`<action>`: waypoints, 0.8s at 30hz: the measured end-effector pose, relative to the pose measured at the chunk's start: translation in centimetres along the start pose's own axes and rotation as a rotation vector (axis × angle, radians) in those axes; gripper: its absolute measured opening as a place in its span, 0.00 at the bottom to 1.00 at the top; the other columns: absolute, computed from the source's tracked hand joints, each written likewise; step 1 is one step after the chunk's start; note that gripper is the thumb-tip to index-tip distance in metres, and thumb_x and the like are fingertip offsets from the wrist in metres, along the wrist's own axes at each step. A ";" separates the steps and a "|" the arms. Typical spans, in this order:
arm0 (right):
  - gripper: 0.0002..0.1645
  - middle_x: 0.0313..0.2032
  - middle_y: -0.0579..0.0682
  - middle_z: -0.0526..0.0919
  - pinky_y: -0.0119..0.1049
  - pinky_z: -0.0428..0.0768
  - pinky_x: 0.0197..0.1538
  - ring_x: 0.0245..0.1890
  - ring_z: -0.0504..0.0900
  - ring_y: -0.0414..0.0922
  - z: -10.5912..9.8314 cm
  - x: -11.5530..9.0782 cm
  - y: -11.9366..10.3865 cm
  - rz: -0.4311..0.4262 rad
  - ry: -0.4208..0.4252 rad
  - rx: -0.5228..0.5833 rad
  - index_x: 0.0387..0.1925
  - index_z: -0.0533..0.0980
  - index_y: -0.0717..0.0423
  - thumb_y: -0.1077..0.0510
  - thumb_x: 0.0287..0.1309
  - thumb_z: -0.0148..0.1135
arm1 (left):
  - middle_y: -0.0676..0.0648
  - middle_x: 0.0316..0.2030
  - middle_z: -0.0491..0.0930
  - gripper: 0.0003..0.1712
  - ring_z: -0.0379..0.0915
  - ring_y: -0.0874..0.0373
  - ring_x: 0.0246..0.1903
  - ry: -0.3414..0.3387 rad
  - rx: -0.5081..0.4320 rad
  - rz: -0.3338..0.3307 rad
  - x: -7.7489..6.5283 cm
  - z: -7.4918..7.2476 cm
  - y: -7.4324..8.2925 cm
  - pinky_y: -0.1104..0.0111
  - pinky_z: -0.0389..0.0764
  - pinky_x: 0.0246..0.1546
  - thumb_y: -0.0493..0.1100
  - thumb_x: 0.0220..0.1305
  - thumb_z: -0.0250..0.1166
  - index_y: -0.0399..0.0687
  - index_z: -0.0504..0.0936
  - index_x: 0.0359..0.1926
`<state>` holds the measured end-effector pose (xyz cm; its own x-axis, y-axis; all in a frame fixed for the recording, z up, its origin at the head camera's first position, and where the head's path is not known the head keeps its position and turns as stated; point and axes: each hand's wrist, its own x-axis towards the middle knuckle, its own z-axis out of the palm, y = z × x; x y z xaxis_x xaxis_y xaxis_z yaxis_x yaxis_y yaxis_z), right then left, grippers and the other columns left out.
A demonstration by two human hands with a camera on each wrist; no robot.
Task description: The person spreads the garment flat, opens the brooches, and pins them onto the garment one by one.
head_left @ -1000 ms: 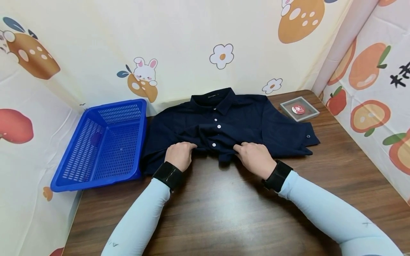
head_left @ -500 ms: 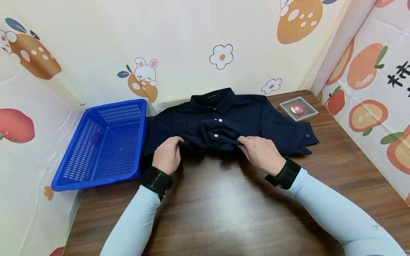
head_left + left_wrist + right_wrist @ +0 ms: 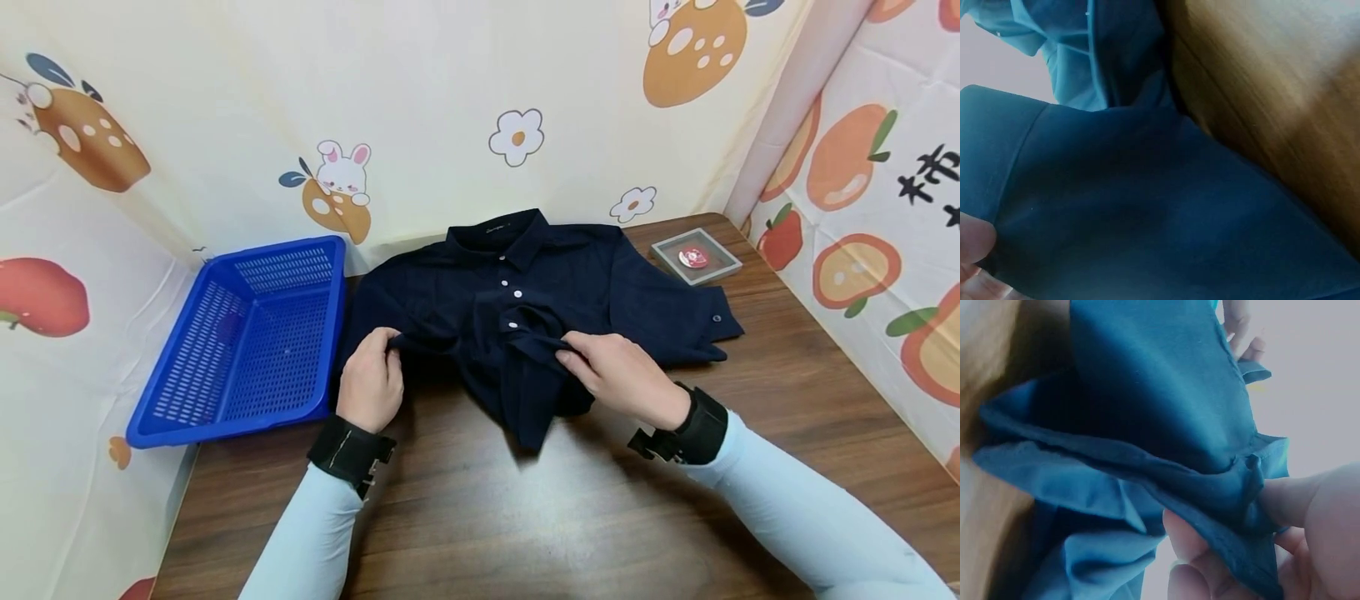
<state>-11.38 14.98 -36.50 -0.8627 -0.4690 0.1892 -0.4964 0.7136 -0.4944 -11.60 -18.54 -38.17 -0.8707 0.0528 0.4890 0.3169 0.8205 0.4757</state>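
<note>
A dark navy button-up shirt [image 3: 577,271] lies on the table, collar toward the wall and white buttons down its front. My left hand [image 3: 371,379] pinches the shirt's cloth at its lower left; the left wrist view shows the thumb [image 3: 975,239] at the edge of the fabric. On the other side my right hand [image 3: 622,371] pinches another part of the lower front, the cloth bunched between thumb and fingers in the right wrist view. Between both hands the fabric is lifted, and a pointed flap [image 3: 528,408] hangs down toward me. The sleeve with a buttoned cuff [image 3: 716,315] spreads right.
To the left stands a blue perforated plastic basket [image 3: 330,317], right beside the shirt. A small grey framed box [image 3: 731,268] with a red-and-white round piece sits at the back right. Patterned cloth walls border the wooden table [image 3: 465,525] at back and sides.
My hands have moved apart, the left leftward and the right rightward, each holding cloth. The shirt's lower front has lifted, and a pointed flap now drops toward me between them.
</note>
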 end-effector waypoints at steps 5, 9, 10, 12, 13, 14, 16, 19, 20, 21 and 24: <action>0.10 0.18 0.36 0.60 0.30 0.64 0.22 0.17 0.64 0.33 0.1 -1.7 -0.6 -0.045 -0.026 0.068 0.29 0.71 0.44 0.53 0.69 0.54 | 0.42 0.39 0.80 0.10 0.78 0.45 0.40 -0.014 0.014 0.032 -1.3 -0.9 -0.1 0.52 0.77 0.39 0.31 0.62 0.57 0.42 0.79 0.43; 0.08 0.18 0.34 0.60 0.28 0.64 0.22 0.17 0.63 0.31 0.4 -2.8 -1.3 -0.076 -0.051 0.128 0.31 0.71 0.44 0.53 0.70 0.53 | 0.44 0.39 0.80 0.12 0.78 0.47 0.41 -0.055 0.029 0.059 -2.6 -1.5 -0.4 0.53 0.77 0.39 0.29 0.56 0.58 0.43 0.80 0.40; 0.08 0.18 0.34 0.60 0.27 0.64 0.22 0.16 0.63 0.30 0.6 -3.1 -1.5 -0.083 -0.056 0.137 0.31 0.71 0.43 0.53 0.70 0.53 | 0.44 0.39 0.80 0.12 0.78 0.48 0.41 -0.072 0.033 0.060 -3.0 -1.7 -0.5 0.54 0.77 0.39 0.28 0.55 0.57 0.43 0.80 0.39; 0.08 0.18 0.33 0.60 0.27 0.64 0.22 0.16 0.62 0.30 0.8 -3.7 -1.8 -0.096 -0.065 0.149 0.31 0.70 0.43 0.53 0.70 0.53 | 0.45 0.40 0.80 0.14 0.78 0.50 0.41 -0.110 0.042 0.057 -3.7 -2.0 -0.6 0.55 0.78 0.39 0.28 0.52 0.57 0.44 0.80 0.38; 0.08 0.18 0.33 0.60 0.27 0.63 0.22 0.16 0.62 0.29 1.0 -3.9 -1.9 -0.101 -0.069 0.154 0.31 0.70 0.43 0.53 0.70 0.53 | 0.46 0.40 0.80 0.14 0.78 0.50 0.41 -0.129 0.048 0.057 -4.0 -2.2 -0.7 0.56 0.78 0.39 0.27 0.52 0.57 0.45 0.81 0.38; 0.08 0.18 0.32 0.60 0.26 0.63 0.22 0.16 0.62 0.29 1.2 -4.2 -2.0 -0.104 -0.074 0.160 0.31 0.70 0.42 0.53 0.70 0.53 | 0.46 0.39 0.80 0.14 0.78 0.51 0.41 -0.148 0.056 0.059 -4.3 -2.3 -0.8 0.56 0.78 0.39 0.27 0.51 0.57 0.45 0.81 0.37; 0.08 0.18 0.32 0.60 0.26 0.63 0.22 0.16 0.62 0.29 1.6 -4.6 -2.2 -0.114 -0.082 0.168 0.31 0.70 0.42 0.52 0.70 0.53 | 0.46 0.38 0.80 0.15 0.77 0.51 0.41 -0.184 0.075 0.073 -5.0 -2.5 -1.0 0.56 0.78 0.39 0.26 0.50 0.57 0.45 0.81 0.36; 0.10 0.18 0.32 0.59 0.25 0.63 0.22 0.16 0.62 0.29 2.2 -5.1 -2.5 -0.124 -0.118 0.202 0.30 0.69 0.42 0.51 0.70 0.52 | 0.46 0.37 0.79 0.15 0.77 0.51 0.40 -0.229 0.100 0.104 -5.9 -2.7 -1.6 0.56 0.79 0.39 0.23 0.47 0.58 0.44 0.80 0.34; 0.10 0.18 0.32 0.60 0.25 0.63 0.21 0.16 0.62 0.29 2.4 -5.2 -2.6 -0.130 -0.129 0.204 0.30 0.69 0.42 0.51 0.71 0.52 | 0.46 0.36 0.79 0.16 0.77 0.50 0.40 -0.241 0.109 0.115 -6.2 -2.7 -1.8 0.56 0.79 0.40 0.23 0.46 0.58 0.44 0.80 0.33; 0.10 0.18 0.32 0.60 0.25 0.63 0.21 0.16 0.63 0.28 2.6 -5.4 -2.7 -0.136 -0.141 0.207 0.30 0.69 0.42 0.50 0.71 0.52 | 0.46 0.36 0.79 0.16 0.77 0.50 0.40 -0.251 0.116 0.122 -6.5 -2.7 -2.0 0.56 0.79 0.40 0.22 0.45 0.58 0.43 0.80 0.32; 0.09 0.18 0.31 0.60 0.25 0.64 0.21 0.16 0.64 0.28 3.1 -5.7 -2.8 -0.145 -0.176 0.202 0.31 0.70 0.41 0.49 0.70 0.52 | 0.46 0.34 0.78 0.18 0.76 0.51 0.39 -0.269 0.120 0.143 -7.2 -3.0 -2.7 0.57 0.78 0.40 0.20 0.41 0.56 0.44 0.79 0.30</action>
<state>-4.82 14.03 -38.85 -0.7454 -0.6539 0.1293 -0.5686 0.5225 -0.6353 -5.03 -22.83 -40.78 -0.8938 0.3076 0.3263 0.4105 0.8542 0.3191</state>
